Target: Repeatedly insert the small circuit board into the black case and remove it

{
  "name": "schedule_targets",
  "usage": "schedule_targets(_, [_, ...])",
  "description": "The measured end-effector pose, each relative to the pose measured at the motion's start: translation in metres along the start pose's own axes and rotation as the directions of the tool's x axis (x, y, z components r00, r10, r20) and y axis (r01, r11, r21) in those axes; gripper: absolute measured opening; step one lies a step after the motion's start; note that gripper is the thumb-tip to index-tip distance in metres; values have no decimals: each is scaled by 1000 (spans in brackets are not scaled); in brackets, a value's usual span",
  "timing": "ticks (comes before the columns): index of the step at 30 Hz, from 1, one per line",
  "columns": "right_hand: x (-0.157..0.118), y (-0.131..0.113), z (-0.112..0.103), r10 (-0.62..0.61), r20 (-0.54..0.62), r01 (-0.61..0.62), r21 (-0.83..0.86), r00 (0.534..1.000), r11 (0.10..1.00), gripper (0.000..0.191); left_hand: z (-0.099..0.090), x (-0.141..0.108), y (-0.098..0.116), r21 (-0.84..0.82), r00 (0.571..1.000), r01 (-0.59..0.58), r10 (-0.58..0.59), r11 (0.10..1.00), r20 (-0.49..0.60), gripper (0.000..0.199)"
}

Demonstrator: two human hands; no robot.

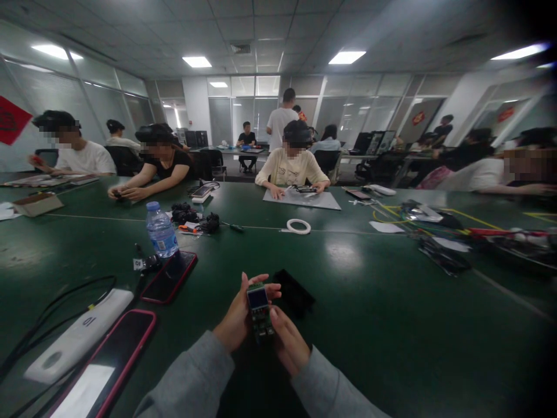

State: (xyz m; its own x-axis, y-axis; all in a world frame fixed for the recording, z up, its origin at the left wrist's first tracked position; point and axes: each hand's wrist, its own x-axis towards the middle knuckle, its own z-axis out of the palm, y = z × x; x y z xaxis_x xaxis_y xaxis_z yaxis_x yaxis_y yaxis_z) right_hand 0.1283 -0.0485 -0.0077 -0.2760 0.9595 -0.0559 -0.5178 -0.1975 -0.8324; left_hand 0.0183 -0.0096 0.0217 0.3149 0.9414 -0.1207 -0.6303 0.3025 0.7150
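Note:
A small green circuit board with a dark display at its top end is held upright over the near edge of the table. My left hand grips it along its left side, fingers curling behind the top. Against its right side, my right hand is closed with the thumb pressed on the board; the other fingers are partly hidden. Just beyond my hands, a black open case or tray lies on the green table.
To the left are a water bottle, a red-edged phone, another phone and a white power bank with cables. A white tape roll lies ahead. Wires and tools sit right. Several people work around the table.

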Motion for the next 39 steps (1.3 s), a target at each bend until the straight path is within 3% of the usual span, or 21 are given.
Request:
schedule_targets(5, [-3,-3,-1,66,-4,-66,-34,998,997,54,4,-4,2,54,998,33,-36,998,56,62])
schedule_targets(10, [-4,-6,-4,125,-23,-125,-18,992,992,47,9,-7,5,57,996,50,-54,997,66,62])
schedule_targets(19, [-4,-28,-7,94,163,-91,-25,982,995,47,-6,4,-3,26,992,95,-97,995,77,61])
schedule_targets(23, [-3,-44,-20,51,138,-42,-67,989,997,44,-15,13,-5,-36,998,35,-37,999,-53,52])
schedule_targets(27, [4,-61,-42,10,45,-8,-33,999,999,49,-21,15,1,-30,974,47,-53,998,-220,46])
schedule_targets(29, [9,-67,-53,1,5,-1,-29,1000,1000,50,-23,14,3,-23,966,13,-18,1000,-260,42])
schedule_targets(34, [14,-68,-60,-51,-78,47,-42,996,998,45,-19,9,5,14,974,-88,88,996,-208,38])
schedule_targets(37, [8,-66,-49,-43,-37,42,-28,998,999,40,-8,4,10,223,961,-171,212,960,-177,39])
schedule_targets(39, [4,-64,-41,5,32,-5,-1,999,1000,39,0,1,17,398,951,-246,299,884,-77,40])
